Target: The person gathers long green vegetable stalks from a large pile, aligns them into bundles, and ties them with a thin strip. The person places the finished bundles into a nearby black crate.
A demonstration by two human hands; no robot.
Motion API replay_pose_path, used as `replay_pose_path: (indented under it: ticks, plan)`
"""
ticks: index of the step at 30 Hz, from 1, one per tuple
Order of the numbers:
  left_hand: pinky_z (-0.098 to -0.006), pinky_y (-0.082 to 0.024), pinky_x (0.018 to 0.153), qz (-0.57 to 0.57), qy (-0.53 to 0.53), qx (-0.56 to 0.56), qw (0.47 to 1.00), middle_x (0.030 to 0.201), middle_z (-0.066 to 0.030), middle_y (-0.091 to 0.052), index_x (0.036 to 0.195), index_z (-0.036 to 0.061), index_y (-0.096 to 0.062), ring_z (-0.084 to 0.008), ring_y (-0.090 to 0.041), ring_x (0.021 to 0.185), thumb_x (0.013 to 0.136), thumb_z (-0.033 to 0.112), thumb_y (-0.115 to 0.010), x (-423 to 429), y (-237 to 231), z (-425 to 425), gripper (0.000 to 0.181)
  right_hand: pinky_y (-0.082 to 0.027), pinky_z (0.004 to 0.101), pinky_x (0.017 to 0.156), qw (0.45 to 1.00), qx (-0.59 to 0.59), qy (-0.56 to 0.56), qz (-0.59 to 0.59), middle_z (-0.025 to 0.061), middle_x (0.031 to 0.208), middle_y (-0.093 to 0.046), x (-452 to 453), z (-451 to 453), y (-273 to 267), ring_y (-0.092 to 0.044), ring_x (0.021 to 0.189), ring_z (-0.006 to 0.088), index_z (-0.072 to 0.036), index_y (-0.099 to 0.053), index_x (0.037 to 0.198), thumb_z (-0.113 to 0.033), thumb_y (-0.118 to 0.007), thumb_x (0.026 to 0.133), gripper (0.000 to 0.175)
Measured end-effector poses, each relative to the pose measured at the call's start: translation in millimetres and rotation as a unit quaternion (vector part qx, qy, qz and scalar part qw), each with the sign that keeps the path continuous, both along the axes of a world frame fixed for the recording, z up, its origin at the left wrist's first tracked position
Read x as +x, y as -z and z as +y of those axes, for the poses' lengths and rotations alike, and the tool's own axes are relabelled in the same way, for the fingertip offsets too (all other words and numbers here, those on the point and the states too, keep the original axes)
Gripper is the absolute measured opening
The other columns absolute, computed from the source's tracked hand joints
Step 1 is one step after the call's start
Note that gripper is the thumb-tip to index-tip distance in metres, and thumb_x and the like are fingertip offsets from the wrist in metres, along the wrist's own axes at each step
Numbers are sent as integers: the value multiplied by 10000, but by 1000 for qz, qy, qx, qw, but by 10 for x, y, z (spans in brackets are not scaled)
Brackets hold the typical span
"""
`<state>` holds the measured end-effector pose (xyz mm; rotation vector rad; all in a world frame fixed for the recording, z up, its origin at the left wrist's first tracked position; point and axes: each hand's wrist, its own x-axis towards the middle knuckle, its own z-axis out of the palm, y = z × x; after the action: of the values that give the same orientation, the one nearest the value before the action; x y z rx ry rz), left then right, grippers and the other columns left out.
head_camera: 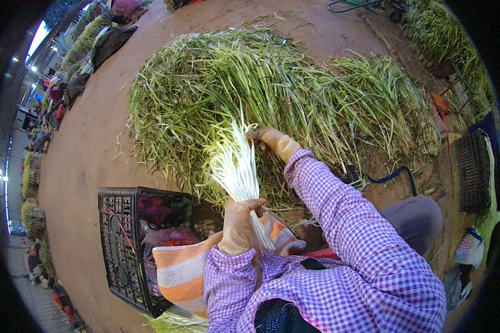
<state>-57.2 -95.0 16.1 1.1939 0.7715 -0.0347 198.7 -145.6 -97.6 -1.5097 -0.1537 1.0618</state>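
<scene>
A bunch of long white stalks with pale yellow-green tips (238, 175) stands upright in my left hand (241, 222), which is closed around its lower part. My right hand (271, 140) is at the upper right edge of the bunch, its fingertips by the stalk tips; whether it pinches any of them is hard to tell. Both hands wear tan gloves. Behind the hands a large heap of long green leafy stalks (250, 79) lies on the ground. An orange-and-white striped towel (187, 270) lies over my lap, under the bunch's lower ends.
Left of my lap stands a black plastic crate (121, 245) with bagged things inside. Another dark crate (471, 172) is at the far right, near more green stalks (446, 41). A dark blue strap (393, 174) lies by my knee. People and plant piles line the far left.
</scene>
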Motion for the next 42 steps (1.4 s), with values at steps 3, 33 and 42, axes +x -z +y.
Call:
replay_pose_path:
  ticks: [3, 33, 42]
  plan:
    - [-295, -466, 506, 10, -41, -17, 999, 697, -86, -633, 866, -50, -646, -185, -580, 552, 706, -29, -674, -64, -49, -11, 164, -336, 226, 448, 992, 65, 99, 33, 64, 796, -697, -58, -88, 105, -511, 561, 96, -13, -715, 946, -154, -677, 865, 167]
    - [-260, -489, 530, -227, -14, -78, 971, 863, -119, -661, 1146, -48, -579, -150, -582, 624, 833, 20, -671, 97, -114, 653, 333, -525, 342, 658, 978, -119, -137, -105, 80, 854, -703, -1978, -1440, -160, -665, 767, 155, -66, -667, 1115, -287, -607, 926, 297]
    - [-392, -561, 800, -240, -43, -238, 940, 1042, -215, -635, 1195, -24, -486, -327, -651, 945, 876, -26, -553, 260, 322, 155, 325, -494, 478, 741, 857, -181, -174, -450, 186, 870, -675, -1665, -871, -850, -640, 829, 383, -101, -671, 1059, -345, -552, 881, 325]
